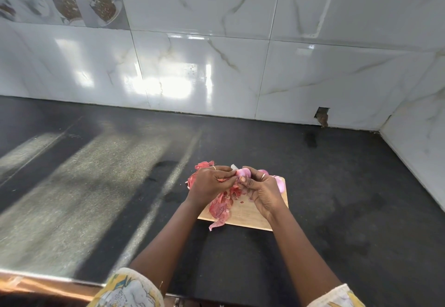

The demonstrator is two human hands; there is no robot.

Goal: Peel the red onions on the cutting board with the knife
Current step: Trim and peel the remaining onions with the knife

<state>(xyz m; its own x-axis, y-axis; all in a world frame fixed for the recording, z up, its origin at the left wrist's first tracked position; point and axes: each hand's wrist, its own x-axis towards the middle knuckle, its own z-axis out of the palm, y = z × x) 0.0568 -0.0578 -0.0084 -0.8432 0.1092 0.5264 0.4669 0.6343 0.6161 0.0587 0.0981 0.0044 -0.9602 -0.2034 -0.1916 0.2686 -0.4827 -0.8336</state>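
Right hand (262, 191) grips a red onion (243, 173); left hand (209, 183) pinches its skin (222, 180).

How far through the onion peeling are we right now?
Done: a heap of red skins on the cutting board, and peeled onions behind the right hand. In hand: the right hand holds one onion while the left hand pinches at its skin. Left: finishing this one; no other unpeeled onions show.
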